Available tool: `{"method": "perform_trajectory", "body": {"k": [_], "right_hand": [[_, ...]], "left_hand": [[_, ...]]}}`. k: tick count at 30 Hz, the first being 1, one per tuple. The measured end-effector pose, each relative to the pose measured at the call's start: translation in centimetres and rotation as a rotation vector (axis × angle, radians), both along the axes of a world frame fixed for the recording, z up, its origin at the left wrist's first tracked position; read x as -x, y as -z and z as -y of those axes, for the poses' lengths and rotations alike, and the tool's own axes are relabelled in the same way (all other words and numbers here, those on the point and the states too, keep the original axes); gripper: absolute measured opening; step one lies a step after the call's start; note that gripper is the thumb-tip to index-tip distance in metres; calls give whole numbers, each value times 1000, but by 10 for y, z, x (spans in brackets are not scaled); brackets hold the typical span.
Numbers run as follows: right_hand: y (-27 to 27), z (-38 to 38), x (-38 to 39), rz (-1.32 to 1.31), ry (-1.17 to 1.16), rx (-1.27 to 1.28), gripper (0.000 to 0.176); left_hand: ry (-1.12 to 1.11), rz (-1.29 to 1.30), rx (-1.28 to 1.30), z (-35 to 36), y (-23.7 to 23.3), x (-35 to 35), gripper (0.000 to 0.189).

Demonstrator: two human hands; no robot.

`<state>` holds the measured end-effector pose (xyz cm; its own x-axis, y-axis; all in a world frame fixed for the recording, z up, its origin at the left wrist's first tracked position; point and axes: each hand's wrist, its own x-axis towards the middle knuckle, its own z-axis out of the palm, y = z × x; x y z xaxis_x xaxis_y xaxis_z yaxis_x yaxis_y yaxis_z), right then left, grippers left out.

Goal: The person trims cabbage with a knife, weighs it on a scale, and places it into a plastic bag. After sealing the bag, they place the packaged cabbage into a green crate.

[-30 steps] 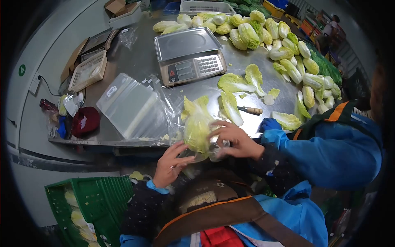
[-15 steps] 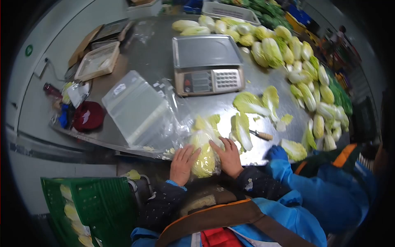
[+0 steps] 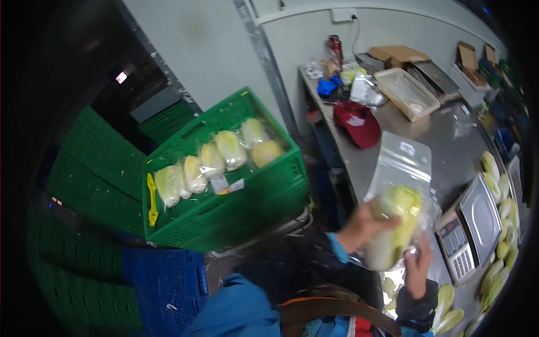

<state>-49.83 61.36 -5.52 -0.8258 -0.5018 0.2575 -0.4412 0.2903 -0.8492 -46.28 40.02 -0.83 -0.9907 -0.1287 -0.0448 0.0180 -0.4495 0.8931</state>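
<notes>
A bagged napa cabbage (image 3: 397,224) is lifted over the near edge of the metal table (image 3: 443,149). My left hand (image 3: 362,227) wraps round its left side, fingers closed on it. At its lower right, my right hand (image 3: 418,267) presses against the plastic film. Beyond the cabbage lie flat clear bags (image 3: 400,160). To the right stands a scale (image 3: 460,241). On the left, a green crate (image 3: 224,210) holds several wrapped cabbages (image 3: 230,150) and a yellow strip (image 3: 151,199).
A dark red cap (image 3: 357,124), a white tray (image 3: 407,92) and a red bottle (image 3: 335,50) sit at the table's far end. Loose cabbages (image 3: 494,278) line the right side. A blue crate (image 3: 165,286) and stacked green crates (image 3: 92,168) stand at the left.
The view has swung left, bringing the green crate fully into sight. Both hands have raised the bagged cabbage from the table edge, and it is now more upright. The co-worker is out of view.
</notes>
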Motion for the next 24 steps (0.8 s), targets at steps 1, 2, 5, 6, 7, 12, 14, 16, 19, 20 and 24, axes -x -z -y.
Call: {"method": "perform_trajectory", "body": {"k": [1, 2, 5, 6, 7, 12, 14, 16, 19, 20, 24], "right_hand": [[-21, 31, -11, 82, -174, 174, 65], [-47, 65, -20, 165, -346, 343, 73], [-58, 115, -20, 40, -433, 257, 76], [-54, 128, -15, -6, -444, 238, 59], [-47, 139, -16, 246, -420, 205, 49], [14, 185, -43, 455, -332, 78, 23], [26, 204, -55, 605, -277, 125, 19], [35, 223, -61, 699, -207, 179, 16], [44, 240, -66, 641, -207, 93, 18], [44, 227, -71, 608, -124, 101, 20], [68, 274, -89, 538, -269, -111, 29]], "left_hand": [[4, 0, -95, 41, -20, -17, 41], [-41, -43, -114, 80, -26, -35, 37], [-223, -156, -173, 210, -54, -107, 48], [-347, -122, -158, 242, -74, -123, 48], [-558, -32, -93, 279, -81, -145, 49], [-789, 508, 191, 431, -28, -285, 39], [-746, 765, 232, 447, -1, -330, 39], [-667, 876, 206, 458, 29, -362, 41], [-708, 1067, 94, 465, 65, -387, 41], [-618, 1068, 194, 487, 95, -358, 42], [-385, 988, 760, 489, 89, -300, 37]]}}
